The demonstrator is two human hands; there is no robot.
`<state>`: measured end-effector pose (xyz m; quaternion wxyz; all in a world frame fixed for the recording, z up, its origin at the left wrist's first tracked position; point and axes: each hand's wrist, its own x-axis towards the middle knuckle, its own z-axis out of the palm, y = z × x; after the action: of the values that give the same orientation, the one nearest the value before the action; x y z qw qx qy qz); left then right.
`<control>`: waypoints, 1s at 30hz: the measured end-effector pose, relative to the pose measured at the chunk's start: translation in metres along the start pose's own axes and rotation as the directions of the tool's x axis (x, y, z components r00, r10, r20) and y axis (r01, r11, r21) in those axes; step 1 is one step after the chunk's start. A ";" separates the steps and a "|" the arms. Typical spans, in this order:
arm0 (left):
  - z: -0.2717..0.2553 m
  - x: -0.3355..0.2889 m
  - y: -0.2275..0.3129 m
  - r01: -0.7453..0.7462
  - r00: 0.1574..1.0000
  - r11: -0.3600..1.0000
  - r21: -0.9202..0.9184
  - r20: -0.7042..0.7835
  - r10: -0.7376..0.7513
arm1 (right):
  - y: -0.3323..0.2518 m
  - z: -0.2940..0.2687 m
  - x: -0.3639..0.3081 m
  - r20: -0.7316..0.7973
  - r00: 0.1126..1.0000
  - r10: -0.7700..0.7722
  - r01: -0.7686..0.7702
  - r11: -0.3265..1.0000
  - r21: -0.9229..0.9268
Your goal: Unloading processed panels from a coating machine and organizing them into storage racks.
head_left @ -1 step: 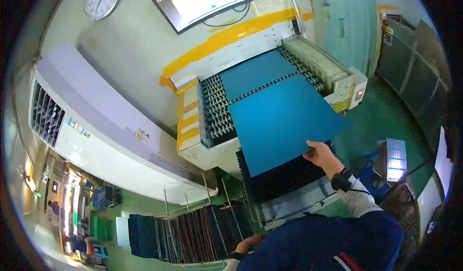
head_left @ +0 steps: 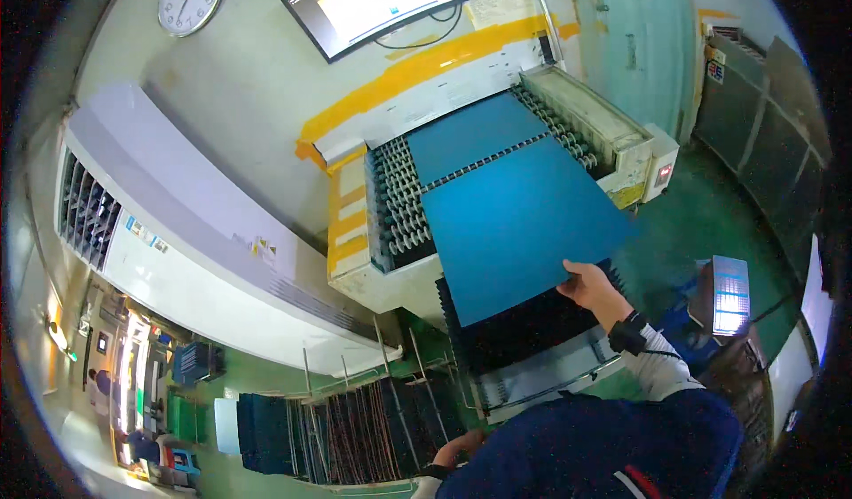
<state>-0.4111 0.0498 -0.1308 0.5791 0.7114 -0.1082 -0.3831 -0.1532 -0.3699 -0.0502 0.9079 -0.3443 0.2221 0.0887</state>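
A large flat blue panel slopes off the near end of a roller conveyor. My right hand is closed on its near edge toward the right corner, thumb on top. A second blue panel lies behind it on the rollers. Beneath the held panel stands a dark slotted rack with toothed sides. My left hand is low, beside a long row of dark upright panels; its fingers are partly hidden, so their grip does not show.
A white cabinet-like unit stands left of the conveyor. On the wall hang a screen and a round clock. Right of the rack are a shiny box-shaped item and dark grey panels. Far left, people are near a lit bench.
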 end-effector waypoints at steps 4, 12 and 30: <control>-0.002 -0.001 0.000 0.043 0.999 0.997 -0.056 -0.016 -0.044 | 0.009 0.009 0.004 -0.001 1.000 0.024 -0.023 0.999 0.030; -0.006 -0.023 -0.020 0.166 0.981 0.924 -0.345 -0.036 -0.190 | 0.007 0.016 0.009 -0.048 0.999 0.020 -0.019 1.000 0.017; -0.007 -0.081 -0.072 0.269 0.942 0.915 -0.300 -0.116 -0.315 | 0.004 0.019 0.026 -0.093 0.995 0.020 -0.014 0.998 0.067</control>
<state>-0.4822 0.1256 -0.1617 0.6167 0.6593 0.1023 -0.4178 -0.1252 -0.3539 -0.0522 0.9066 -0.3162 0.2701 0.0727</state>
